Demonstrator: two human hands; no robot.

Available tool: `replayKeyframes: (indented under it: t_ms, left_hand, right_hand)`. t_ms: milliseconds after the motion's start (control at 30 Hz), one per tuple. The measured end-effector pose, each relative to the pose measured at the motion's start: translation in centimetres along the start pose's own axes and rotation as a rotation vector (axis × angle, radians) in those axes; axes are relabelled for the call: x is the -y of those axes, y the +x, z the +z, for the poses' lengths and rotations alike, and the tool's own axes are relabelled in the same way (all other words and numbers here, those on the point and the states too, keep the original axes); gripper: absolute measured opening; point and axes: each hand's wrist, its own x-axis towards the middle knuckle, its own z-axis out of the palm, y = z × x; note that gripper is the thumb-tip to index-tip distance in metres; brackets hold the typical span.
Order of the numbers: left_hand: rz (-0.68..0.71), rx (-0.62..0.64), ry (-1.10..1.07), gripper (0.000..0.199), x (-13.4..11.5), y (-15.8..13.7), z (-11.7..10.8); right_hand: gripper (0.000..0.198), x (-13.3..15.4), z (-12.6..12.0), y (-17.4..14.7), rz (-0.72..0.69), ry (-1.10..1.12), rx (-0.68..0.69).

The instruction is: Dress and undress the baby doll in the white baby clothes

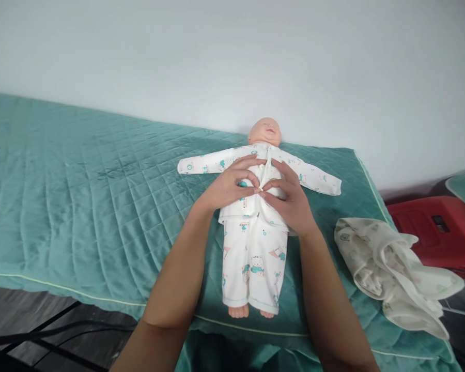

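A baby doll (264, 131) lies on its back, dressed in a white printed shirt (236, 211) and matching trousers (256, 263). Its sleeves stretch out to both sides, and bare feet show below the cuffs. My left hand (232, 182) pinches the shirt's front edge at a small button (261, 190). From the other side, my right hand (289, 194) pinches the opposite edge at the same spot, the fingertips of both hands nearly meeting. Higher up, another button shows on the chest, where the front edges stand apart. My fingertips partly hide the lower button.
A green quilted cover (101, 206) spreads under the doll, against a pale wall (217, 57). Crumpled white cloth (387, 268) lies at the right, partly over the edge. Beyond it stands a red plastic object (430, 232). Dark bars and cables show at lower left.
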Motion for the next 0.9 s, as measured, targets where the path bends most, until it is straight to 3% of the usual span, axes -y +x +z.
replayKeyframes:
  t_ms: [200,400,733,900]
  left_hand:
    - [-0.032,0.065,0.006,0.021,-0.2,0.0,-0.3]
    - [0.025,0.045,0.016,0.020,0.3,0.1,-0.1]
    - [-0.009,0.047,-0.007,0.018,0.3,0.1,0.0]
    - [0.006,0.052,-0.035,0.016,0.4,-0.1,-0.1]
  right_hand:
    - [0.009,-0.2,0.1,-0.1,-0.040,-0.025,0.009]
    - [0.008,-0.1,-0.1,0.1,-0.023,0.002,0.007]
    - [0.008,1.9,0.8,-0.6,-0.122,-0.173,-0.067]
    - [0.006,1.9,1.1,-0.4,-0.122,-0.134,-0.096]
